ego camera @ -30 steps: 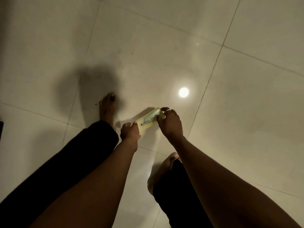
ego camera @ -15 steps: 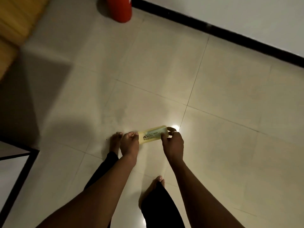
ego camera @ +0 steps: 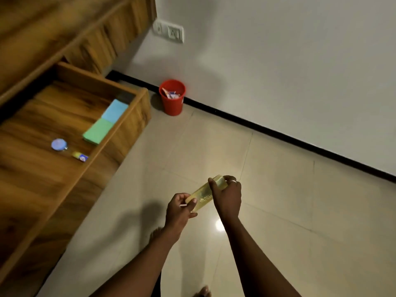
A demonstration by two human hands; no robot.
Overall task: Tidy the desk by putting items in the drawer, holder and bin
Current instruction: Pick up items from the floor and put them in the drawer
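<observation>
- Yellow packet: flat, oblong, dark print on face; held w/ both hands over the tiled floor, tilted, far end raised toward upper right.
- Left hand: near end of packet pinched betw. thumb & fingers; a thin pale sliver seen at the fingertips, not identifiable.
- Right hand: far end of packet gripped, fingers curled over it; ring worn on one finger.
- Drawer: wooden, pulled open at left, blurred. Contents: blue pad & green pad laid end to end along the front wall; round blue item & small yellow-blue item near them.
- Bin: red, on floor against wall, just past drawer corner; wrappers seen inside.
- Wall socket: white, above the bin.
- Bare feet partly seen at bottom edge.
</observation>
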